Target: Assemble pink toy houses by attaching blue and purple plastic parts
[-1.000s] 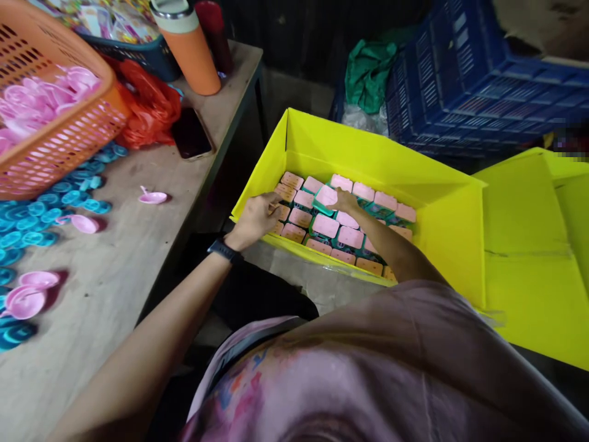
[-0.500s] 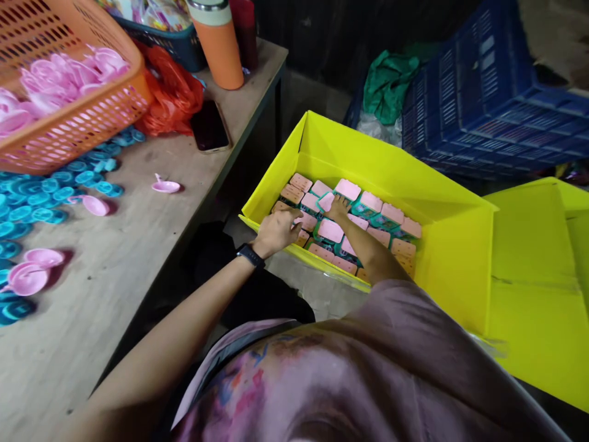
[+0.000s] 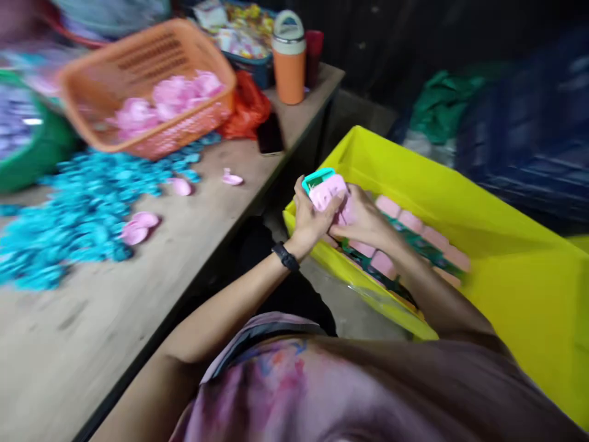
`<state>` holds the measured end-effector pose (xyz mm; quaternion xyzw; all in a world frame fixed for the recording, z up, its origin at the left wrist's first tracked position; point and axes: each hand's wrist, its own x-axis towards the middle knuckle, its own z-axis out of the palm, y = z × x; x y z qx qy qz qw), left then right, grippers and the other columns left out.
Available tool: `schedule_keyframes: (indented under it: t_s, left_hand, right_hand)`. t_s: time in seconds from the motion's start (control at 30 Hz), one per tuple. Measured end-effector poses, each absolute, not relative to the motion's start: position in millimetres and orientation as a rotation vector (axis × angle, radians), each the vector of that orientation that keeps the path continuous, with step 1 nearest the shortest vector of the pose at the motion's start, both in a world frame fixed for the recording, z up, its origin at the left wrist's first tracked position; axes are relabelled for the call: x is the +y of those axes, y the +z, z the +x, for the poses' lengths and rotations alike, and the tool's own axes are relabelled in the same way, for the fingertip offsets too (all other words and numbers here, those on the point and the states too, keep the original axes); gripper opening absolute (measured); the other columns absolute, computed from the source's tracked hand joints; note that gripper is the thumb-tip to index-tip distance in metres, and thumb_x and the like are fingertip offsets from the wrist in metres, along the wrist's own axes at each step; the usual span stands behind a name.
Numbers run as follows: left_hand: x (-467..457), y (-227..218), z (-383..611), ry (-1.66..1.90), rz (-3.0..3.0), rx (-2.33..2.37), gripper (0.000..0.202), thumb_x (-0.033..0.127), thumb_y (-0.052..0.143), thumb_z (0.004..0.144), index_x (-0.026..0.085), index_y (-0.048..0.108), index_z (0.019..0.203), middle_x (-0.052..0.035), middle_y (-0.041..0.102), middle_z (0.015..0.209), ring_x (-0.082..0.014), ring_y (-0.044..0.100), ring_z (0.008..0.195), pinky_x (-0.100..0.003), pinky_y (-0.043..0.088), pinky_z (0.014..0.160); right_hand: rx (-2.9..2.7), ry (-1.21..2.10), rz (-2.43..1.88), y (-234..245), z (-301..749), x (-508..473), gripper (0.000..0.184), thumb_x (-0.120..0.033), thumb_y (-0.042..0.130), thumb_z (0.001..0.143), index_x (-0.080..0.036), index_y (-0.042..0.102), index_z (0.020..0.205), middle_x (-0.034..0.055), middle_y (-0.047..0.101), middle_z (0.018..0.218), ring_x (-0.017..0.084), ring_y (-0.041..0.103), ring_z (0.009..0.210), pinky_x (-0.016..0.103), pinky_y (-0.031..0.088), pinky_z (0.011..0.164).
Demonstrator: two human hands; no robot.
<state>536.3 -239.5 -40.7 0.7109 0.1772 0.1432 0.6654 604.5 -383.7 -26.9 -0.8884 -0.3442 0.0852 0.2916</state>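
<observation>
On the pale wooden table we see an orange perforated plastic basket holding pink plastic pieces, with small turquoise plastic pieces spread before it. Near the basket we find a crumpled red plastic bag, a dark flat phone and an orange cylindrical bottle. Beyond the table, we make out a crumpled green cloth beside blurred dark-blue plastic crates.

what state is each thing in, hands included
Left hand: gripping pink and teal pieces
Right hand: holding them too
Yellow box: open, pink-topped containers inside
Orange basket: open, loose pink items inside
Orange bottle: upright, lid on
Phone: flat, screen dark
Red bag: crumpled
</observation>
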Motion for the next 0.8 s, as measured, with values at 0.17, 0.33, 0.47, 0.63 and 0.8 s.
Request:
schedule_keyframes:
  t_s: [0.17, 0.33, 0.47, 0.63, 0.8]
  left_hand:
    - [-172, 18, 442, 0.474, 1.354, 0.494, 0.056, 0.047, 0.072, 0.092, 0.022, 0.052, 0.138, -0.009, 0.069, 0.128, -0.0236, 0.071, 0.11, -0.037, 0.06, 0.096]
    - [-86, 43, 326, 0.467, 1.52, 0.993, 0.058, 0.056, 0.085, 0.075, 0.02, 0.066, 0.116, -0.0043, 0.072, 0.096, -0.0167, 0.067, 0.069, -0.026, 0.054, 0.056]
    - [-36, 34, 261, 0.411, 1.803, 1.195, 0.062, 0.064, 0.081, 0.074, 0.016, 0.07, 0.112, -0.0061, 0.072, 0.093, -0.0189, 0.067, 0.076, -0.026, 0.052, 0.059]
    - [-39, 12, 232, 0.603, 2.173, 1.37, 0.069, 0.065, 0.073, 0.083, 0.017, 0.064, 0.132, -0.0141, 0.073, 0.122, -0.0268, 0.072, 0.103, -0.041, 0.061, 0.088]
    - [-56, -6, 232, 0.699, 2.587, 1.216, 0.072, 0.066, 0.064, 0.092, 0.016, 0.057, 0.144, -0.0211, 0.059, 0.148, -0.0338, 0.056, 0.14, -0.05, 0.048, 0.116]
  right_hand:
    - [-1.226, 0.292, -1.913, 23, 555, -330, 0.062, -0.049, 0.078, 0.088, -0.027, 0.053, 0.141, 0.0139, 0.062, 0.13, 0.037, 0.063, 0.122, 0.055, 0.057, 0.099]
    - [-1.442, 0.861, -1.496, 19, 506, -220, 0.053, -0.042, 0.084, 0.086, -0.017, 0.062, 0.126, 0.0105, 0.072, 0.111, 0.025, 0.074, 0.089, 0.037, 0.063, 0.075]
    - [-1.595, 1.068, -1.264, -8, 469, -139, 0.017, -0.021, 0.078, 0.09, -0.015, 0.069, 0.102, 0.0042, 0.075, 0.096, 0.018, 0.073, 0.085, 0.028, 0.057, 0.077]
    - [-1.59, 0.617, -1.291, -43, 448, -92, 0.045, -0.019, 0.093, 0.074, -0.013, 0.068, 0.11, 0.0113, 0.07, 0.117, 0.025, 0.068, 0.102, 0.035, 0.054, 0.089]
    - [-1.667, 0.605, -1.314, -66, 436, -97, 0.024, -0.023, 0.078, 0.094, -0.015, 0.071, 0.115, 0.0112, 0.073, 0.112, 0.027, 0.067, 0.11, 0.037, 0.05, 0.099]
